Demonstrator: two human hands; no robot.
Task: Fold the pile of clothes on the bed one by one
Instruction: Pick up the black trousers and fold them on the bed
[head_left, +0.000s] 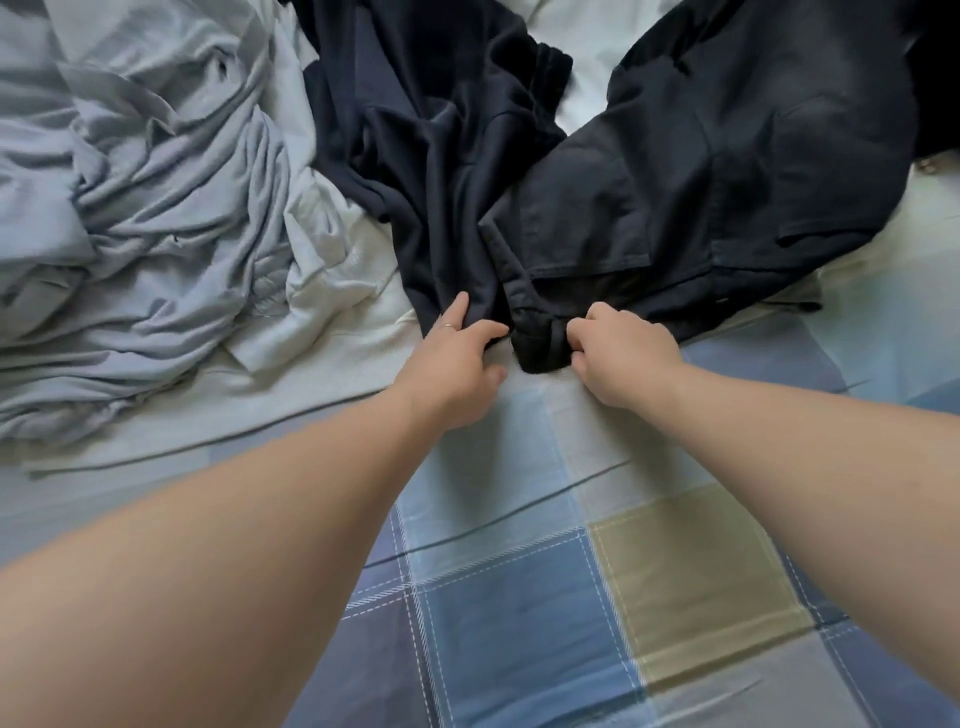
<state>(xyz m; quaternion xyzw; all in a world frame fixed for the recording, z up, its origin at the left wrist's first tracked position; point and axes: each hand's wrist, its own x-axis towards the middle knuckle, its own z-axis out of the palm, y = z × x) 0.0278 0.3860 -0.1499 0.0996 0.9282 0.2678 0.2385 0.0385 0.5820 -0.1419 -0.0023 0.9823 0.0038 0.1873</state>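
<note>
Head cam: the dark clothes (675, 171) lie mid-bed (519, 597), with their top cut off. The left hand (457, 358) pinches a navy fold (467, 249) between thumb and forefinger. The right hand (618, 358) has its fingers curled tight round a bunched black hem (540, 345), fingertips buried. A grey-blue heap (156, 208) spills off the left edge.

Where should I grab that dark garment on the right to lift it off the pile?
Probably its bunched near hem, from the front, where the right hand pinches it: that end lies free on the checked sheet, beside the navy garment the left hand holds.
</note>
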